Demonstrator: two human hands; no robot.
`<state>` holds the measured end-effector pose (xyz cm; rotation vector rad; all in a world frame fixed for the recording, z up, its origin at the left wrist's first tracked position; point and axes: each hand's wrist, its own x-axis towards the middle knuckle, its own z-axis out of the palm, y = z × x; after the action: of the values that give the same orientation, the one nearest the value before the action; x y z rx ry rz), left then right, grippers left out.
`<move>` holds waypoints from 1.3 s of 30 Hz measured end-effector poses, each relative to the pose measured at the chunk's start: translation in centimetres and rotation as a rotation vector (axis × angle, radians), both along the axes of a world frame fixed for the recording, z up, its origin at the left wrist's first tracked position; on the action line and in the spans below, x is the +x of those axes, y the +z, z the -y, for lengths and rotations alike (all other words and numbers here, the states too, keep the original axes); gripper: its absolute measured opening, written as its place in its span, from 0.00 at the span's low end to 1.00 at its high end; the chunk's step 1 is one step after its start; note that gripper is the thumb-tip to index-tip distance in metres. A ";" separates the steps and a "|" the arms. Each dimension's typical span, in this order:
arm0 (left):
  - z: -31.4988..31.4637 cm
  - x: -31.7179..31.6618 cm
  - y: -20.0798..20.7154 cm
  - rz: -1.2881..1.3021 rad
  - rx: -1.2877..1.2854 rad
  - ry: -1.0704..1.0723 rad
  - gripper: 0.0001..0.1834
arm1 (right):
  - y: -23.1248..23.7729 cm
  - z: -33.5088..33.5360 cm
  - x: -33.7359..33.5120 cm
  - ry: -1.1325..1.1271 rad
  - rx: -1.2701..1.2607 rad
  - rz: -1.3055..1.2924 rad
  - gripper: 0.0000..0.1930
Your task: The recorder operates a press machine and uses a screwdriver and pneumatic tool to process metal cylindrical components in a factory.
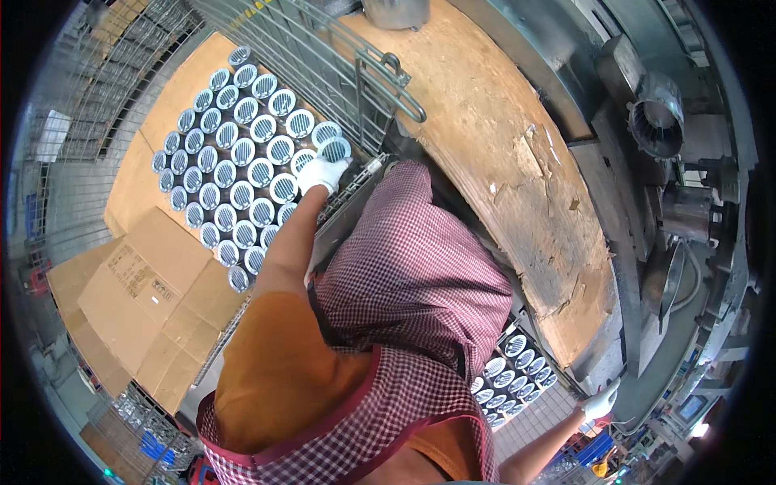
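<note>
My left hand (323, 173), in a white glove, is closed on a round metal part with a slotted face (333, 149). It holds this part at the near right corner of a large group of the same parts (242, 194). They stand in close rows on a cardboard sheet (139, 171) inside a wire cage. Far off to the lower right, my right hand (600, 402), also gloved, stretches its fingers beside the edge of the machine bench. No object shows in it.
A folded cardboard box (141, 287) lies beside the rows. The cage's wire panel (323, 61) rises behind them. A worn wooden bench (505, 153) curves along the right, before metal machinery (659, 117). More slotted parts (512, 378) stand in another wire cage at lower right.
</note>
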<state>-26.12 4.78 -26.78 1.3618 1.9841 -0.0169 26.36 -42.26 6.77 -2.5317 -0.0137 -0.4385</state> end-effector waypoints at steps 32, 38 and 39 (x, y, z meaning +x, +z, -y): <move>2.6 21.3 40.0 -0.319 1.068 -1.747 0.25 | -1.7 1.1 -0.3 0.066 0.084 0.109 0.27; -1.6 21.3 33.7 0.069 1.096 -0.708 0.40 | -2.5 -0.2 -0.1 0.061 0.128 0.121 0.26; -1.8 21.1 33.9 0.057 0.940 -0.602 0.42 | -2.4 -0.2 -0.2 0.075 0.150 0.109 0.26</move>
<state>-5.01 6.56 7.10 2.4647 1.4726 0.7416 26.14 -42.04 4.38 -2.3497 -0.1121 -0.5275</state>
